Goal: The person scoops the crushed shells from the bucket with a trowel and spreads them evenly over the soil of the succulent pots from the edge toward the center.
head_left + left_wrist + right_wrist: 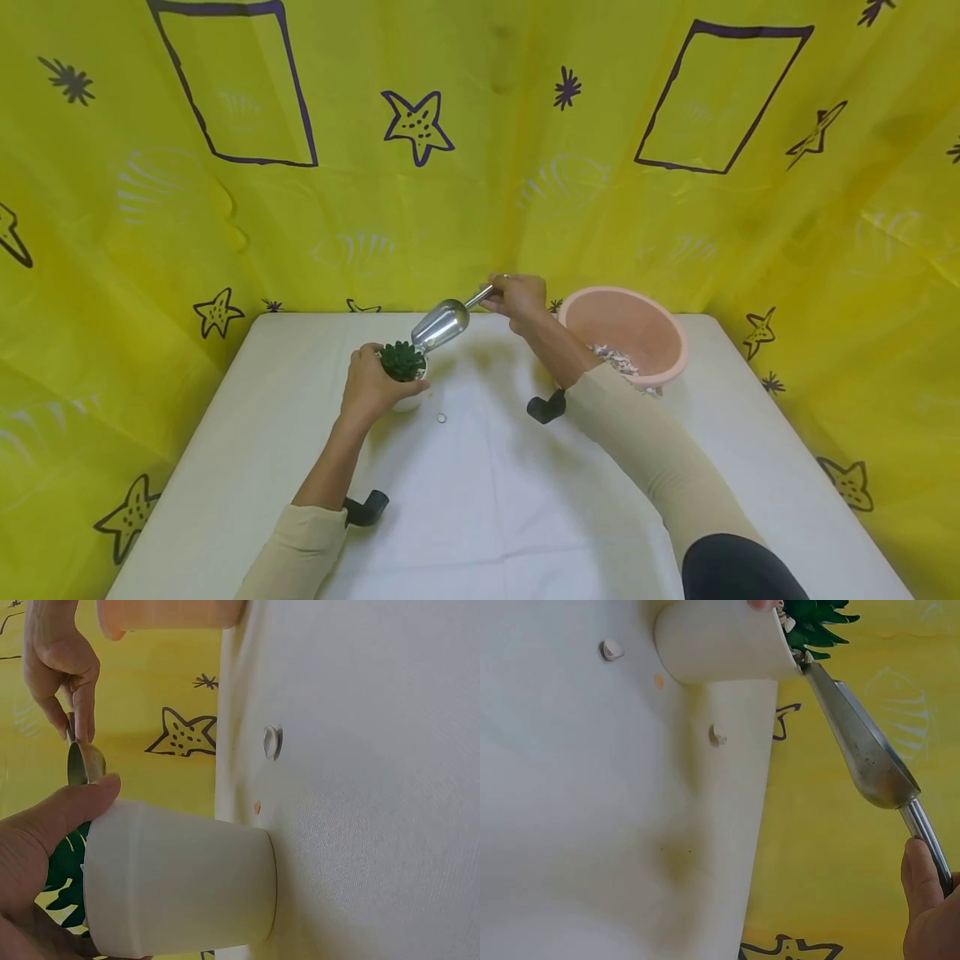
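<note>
My left hand (367,387) grips the rim of a white flowerpot (180,885), thumb on the near side and fingers round the far side. A green artificial-looking succulent (402,360) sits in the pot, which stands upright on the table. In the right wrist view, pale shell-like bits show inside the rim. With my right hand (522,297) I hold a metal scoop (442,323) by its handle. The scoop slopes down to the left, its lip right at the pot's rim beside the leaves.
A pink basin (622,312) with pale shell pieces (615,358) stands at the back right, partly behind my right forearm. Loose shell bits (613,649) lie on the white table (465,500) near the pot. A yellow patterned curtain (480,192) hangs behind the table.
</note>
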Motion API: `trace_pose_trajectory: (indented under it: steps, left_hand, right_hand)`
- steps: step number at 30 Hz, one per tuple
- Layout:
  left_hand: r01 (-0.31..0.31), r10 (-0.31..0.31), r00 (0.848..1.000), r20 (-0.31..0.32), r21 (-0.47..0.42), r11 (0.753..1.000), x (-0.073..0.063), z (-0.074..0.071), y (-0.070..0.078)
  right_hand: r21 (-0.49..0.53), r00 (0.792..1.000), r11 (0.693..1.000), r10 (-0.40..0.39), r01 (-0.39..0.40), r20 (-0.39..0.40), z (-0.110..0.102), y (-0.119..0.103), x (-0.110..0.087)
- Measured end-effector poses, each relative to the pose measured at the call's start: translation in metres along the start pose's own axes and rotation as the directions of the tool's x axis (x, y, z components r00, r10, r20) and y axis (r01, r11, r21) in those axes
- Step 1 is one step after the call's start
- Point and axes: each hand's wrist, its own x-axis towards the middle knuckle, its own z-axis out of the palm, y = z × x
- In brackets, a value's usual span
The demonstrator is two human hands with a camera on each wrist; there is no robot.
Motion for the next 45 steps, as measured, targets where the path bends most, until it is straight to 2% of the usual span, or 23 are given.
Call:
trace_pose_trajectory:
  steps: [12, 24, 34, 41, 45]
  left_hand:
    - [-0.022, 0.022, 1.000, 0.011, -0.017, 1.000, 0.0007, -0.0020, 0.0005]
    - [-0.007, 0.007, 1.000, -0.006, -0.002, 1.000, 0.0007, -0.0022, 0.0004]
    - [-0.052, 0.054, 0.998, 0.045, -0.048, 0.998, 0.0034, -0.0031, -0.0031]
    - [-0.029, 0.029, 1.000, 0.006, -0.004, 1.000, 0.0015, -0.0044, -0.0006]
    - [-0.045, 0.046, 0.999, 0.023, -0.021, 0.999, 0.0020, -0.0041, -0.0013]
  right_hand:
    - [-0.007, 1.000, 1.000, -0.014, 0.014, -0.001, -0.0013, -0.0013, 0.0008]
    - [-0.006, 1.000, 1.000, -0.009, 0.009, 0.012, -0.0037, -0.0032, 0.0009]
    - [0.018, 1.000, 1.000, 0.016, -0.016, 0.004, -0.0017, -0.0015, 0.0002]
    - [-0.009, 1.000, 1.000, 0.008, -0.008, -0.002, -0.0008, -0.0001, -0.0010]
    - [0.010, 1.000, 1.000, 0.003, -0.003, 0.005, -0.0001, 0.0012, -0.0003]
